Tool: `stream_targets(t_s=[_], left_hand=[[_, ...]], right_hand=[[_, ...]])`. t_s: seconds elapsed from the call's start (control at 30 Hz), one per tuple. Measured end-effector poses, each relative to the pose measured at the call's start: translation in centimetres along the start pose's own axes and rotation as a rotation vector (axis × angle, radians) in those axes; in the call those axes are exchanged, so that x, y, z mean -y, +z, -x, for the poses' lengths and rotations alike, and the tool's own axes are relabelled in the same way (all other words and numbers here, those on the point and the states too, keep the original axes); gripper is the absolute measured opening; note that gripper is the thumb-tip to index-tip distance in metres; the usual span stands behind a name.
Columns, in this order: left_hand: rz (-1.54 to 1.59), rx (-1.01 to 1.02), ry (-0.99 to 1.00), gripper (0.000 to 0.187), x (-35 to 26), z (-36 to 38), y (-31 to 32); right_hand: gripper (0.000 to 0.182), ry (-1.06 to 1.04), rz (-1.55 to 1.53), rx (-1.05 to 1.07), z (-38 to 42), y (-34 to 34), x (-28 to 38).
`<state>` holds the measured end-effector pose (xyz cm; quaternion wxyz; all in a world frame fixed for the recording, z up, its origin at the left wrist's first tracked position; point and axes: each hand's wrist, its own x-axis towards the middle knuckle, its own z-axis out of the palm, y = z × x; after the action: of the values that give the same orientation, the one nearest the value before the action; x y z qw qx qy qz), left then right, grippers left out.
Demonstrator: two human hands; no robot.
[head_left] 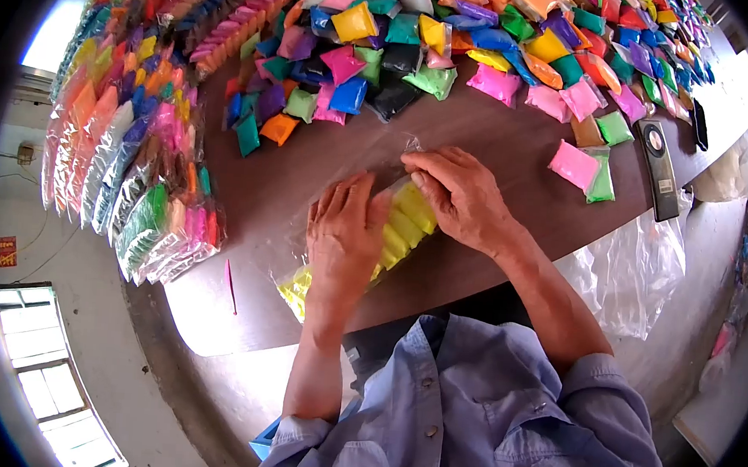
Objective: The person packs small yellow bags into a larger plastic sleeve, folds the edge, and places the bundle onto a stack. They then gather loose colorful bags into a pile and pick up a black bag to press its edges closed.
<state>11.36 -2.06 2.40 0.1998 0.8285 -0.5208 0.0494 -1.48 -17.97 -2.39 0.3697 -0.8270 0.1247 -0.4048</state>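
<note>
A long clear plastic bag with a row of yellow packets (pixel 405 227) lies slanted on the brown table (pixel 257 184), near its front edge. Across the middle of the bag rests my left hand (pixel 344 232), palm down with its fingers stretched out. My right hand (pixel 458 191) is at the bag's upper right end, its thumb and forefinger pinched together on the clear plastic there. Part of the yellow row is hidden under my left hand.
Loose coloured packets (pixel 350 65) are heaped along the far side. Filled bags (pixel 96 157) are stacked at the left. A pink packet (pixel 574 165), a dark long device (pixel 659 170) and empty clear bags (pixel 633 271) are at the right. A thin pink tool (pixel 231 286) lies front left.
</note>
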Motion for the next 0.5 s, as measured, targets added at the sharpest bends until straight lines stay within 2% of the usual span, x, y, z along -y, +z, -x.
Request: stream_targets(t_s=[0.07, 0.1, 0.2, 0.27, 0.37, 0.5], left_hand=[[0.282, 0.091, -0.118, 0.033, 0.4, -0.4, -1.0], [0.287, 0.096, -0.121, 0.033, 0.1, -0.5, -1.2], [0.159, 0.048, -0.053, 0.031, -0.6, -1.4, -1.1], [-0.068, 0.07, 0.015, 0.029, -1.6, -1.6, 0.3], [-0.028, -0.013, 0.066, 0.028, -1.3, -1.3, 1.6], [0.03, 0.004, 0.062, 0.028, -0.8, -1.6, 0.7]], right_hand=[[0.022, -0.002, 0.005, 0.002, 0.0, -0.1, -0.1], [0.023, -0.002, 0.003, 0.013, 0.1, -0.1, -0.1], [0.025, -0.033, 0.001, 0.001, 0.0, 0.0, -0.3], [0.025, -0.021, 0.005, 0.014, -0.1, 0.0, -0.2], [0.025, -0.007, 0.01, 0.016, 0.0, -0.2, -0.2], [0.027, 0.028, -0.002, 0.065, -0.1, -0.5, 0.1]])
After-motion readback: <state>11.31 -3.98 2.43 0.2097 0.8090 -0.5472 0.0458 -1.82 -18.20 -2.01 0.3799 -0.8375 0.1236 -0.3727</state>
